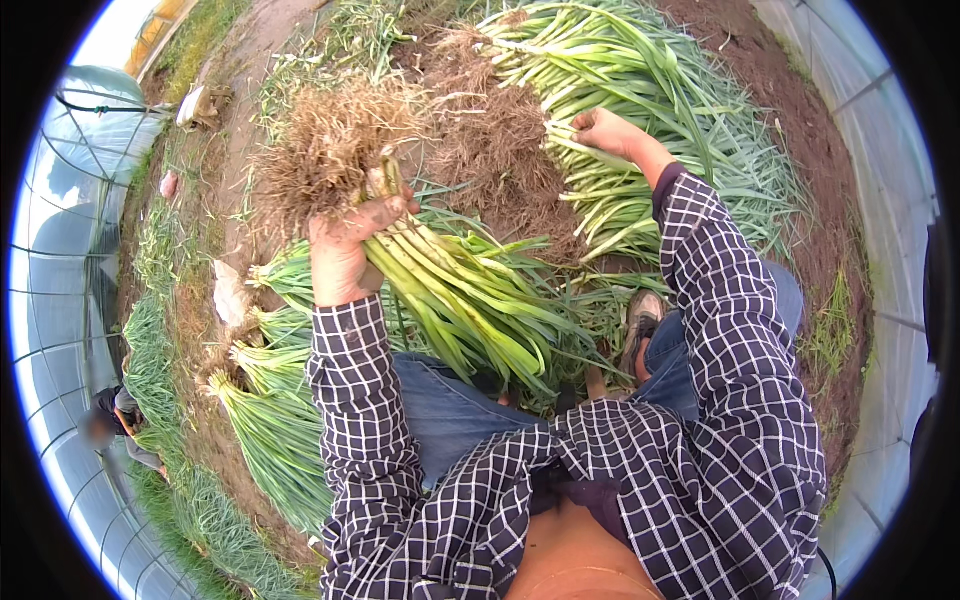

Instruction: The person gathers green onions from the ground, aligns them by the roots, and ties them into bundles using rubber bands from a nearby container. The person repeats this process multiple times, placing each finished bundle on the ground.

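Note:
My left hand (352,225) is closed round a thick bunch of leek-like plants (442,277). Brown, tangled roots (341,142) stick out above the fist, and the green leaves hang down over my knee. On the right, my right hand (611,135) has its thumb and fingers pinched on a pale stalk at the near-left side of a large pile of the same plants (630,82). That pile lies with its roots (502,142) to the left and its leaves spread to the right. My right fingertips are partly hidden.
Several bundles (277,405) of the plants lie on the soil at left, beside a pale wrapper (227,292). Farther left, a person (124,416) is by a row of greens (154,367). Plastic tunnel walls (877,112) flank both sides. My shoe (643,319) is below the pile.

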Demonstrator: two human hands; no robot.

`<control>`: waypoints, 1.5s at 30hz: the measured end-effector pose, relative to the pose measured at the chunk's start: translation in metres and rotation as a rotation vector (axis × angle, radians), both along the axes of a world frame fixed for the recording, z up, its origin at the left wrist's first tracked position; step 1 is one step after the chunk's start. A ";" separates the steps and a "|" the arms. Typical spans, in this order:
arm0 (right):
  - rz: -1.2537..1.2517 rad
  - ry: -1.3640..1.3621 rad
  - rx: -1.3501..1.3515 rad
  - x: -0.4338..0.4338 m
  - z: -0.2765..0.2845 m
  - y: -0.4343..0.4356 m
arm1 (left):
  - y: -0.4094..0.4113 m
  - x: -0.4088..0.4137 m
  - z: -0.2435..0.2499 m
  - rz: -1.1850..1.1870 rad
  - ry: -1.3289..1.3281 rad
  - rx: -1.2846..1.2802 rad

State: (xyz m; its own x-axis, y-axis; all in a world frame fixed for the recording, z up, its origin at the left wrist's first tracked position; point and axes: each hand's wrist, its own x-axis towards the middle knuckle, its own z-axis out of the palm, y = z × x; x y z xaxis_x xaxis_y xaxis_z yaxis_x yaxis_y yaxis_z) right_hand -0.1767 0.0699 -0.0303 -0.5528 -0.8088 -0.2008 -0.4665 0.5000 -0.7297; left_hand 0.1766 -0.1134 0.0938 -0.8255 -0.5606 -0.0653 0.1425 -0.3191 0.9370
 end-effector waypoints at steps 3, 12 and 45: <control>0.039 -0.329 -0.195 0.014 0.025 -0.010 | 0.002 -0.007 -0.002 -0.003 -0.007 0.010; 0.265 -0.615 -0.384 0.143 0.098 -0.060 | -0.004 -0.024 -0.019 -0.074 0.079 0.114; 0.496 0.281 -0.363 0.198 0.105 -0.076 | 0.000 -0.031 -0.018 -0.168 0.310 -0.014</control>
